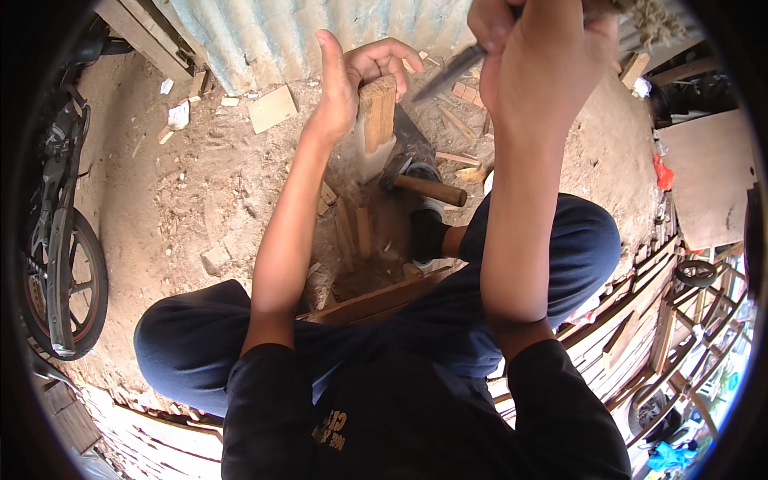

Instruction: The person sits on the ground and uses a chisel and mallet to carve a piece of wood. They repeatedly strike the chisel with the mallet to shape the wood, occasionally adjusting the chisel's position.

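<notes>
My left hand (344, 88) is at an upright wooden block (378, 116). Its palm lies along the block's upper end and its fingers curve around the far side, while the thumb points up, off the wood. The block's lower part shows a paler face. Raised to the right, my right hand (544, 60) is closed on a knife with a dark blade (452, 74), which slants down toward the block's top. Its handle is mostly hidden by the hand. Below the block, a hammer (432, 190) with a wooden handle rests near my foot.
Wood offcuts and chips (364, 232) litter the dirt floor. A corrugated metal sheet (320, 40) stands ahead. At the left is a motorcycle (68, 272). A large board (708, 180) and stacked wood strips (624, 336) lie right. Something frayed (652, 22) shows beyond my right hand.
</notes>
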Demonstrator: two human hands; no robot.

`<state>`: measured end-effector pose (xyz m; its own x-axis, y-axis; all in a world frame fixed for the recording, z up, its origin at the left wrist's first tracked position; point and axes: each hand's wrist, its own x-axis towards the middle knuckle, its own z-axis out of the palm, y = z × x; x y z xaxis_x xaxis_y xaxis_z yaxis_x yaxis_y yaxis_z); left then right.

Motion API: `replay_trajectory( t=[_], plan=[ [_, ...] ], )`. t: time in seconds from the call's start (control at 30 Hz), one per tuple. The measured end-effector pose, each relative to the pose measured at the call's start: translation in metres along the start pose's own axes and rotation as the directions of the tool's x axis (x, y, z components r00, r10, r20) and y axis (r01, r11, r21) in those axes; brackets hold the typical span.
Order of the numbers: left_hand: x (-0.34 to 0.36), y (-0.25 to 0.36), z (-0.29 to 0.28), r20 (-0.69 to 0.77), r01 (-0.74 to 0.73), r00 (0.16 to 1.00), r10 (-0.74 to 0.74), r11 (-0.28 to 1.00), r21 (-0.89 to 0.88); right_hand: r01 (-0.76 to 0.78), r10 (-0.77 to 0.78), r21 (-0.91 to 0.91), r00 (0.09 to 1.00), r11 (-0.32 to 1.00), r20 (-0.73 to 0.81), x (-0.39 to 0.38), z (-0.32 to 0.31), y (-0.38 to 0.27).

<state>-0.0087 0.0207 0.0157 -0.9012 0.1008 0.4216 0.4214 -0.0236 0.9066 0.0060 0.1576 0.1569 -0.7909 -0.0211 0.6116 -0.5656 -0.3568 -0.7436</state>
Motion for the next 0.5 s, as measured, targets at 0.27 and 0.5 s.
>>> replay_trajectory(
  t=[0.27,0.5],
  plan=[
    [-0.004,0.008,0.008,-0.135,0.092,0.987,-0.092,0.996,-0.011,0.095,-0.081,-0.094,0.986,0.991,0.144,0.018,0.041,0.03],
    [-0.004,0.008,0.005,-0.148,0.046,0.988,-0.048,0.999,-0.018,0.228,-0.197,-0.162,0.962,0.96,0.189,0.018,0.049,0.029]
  ],
)
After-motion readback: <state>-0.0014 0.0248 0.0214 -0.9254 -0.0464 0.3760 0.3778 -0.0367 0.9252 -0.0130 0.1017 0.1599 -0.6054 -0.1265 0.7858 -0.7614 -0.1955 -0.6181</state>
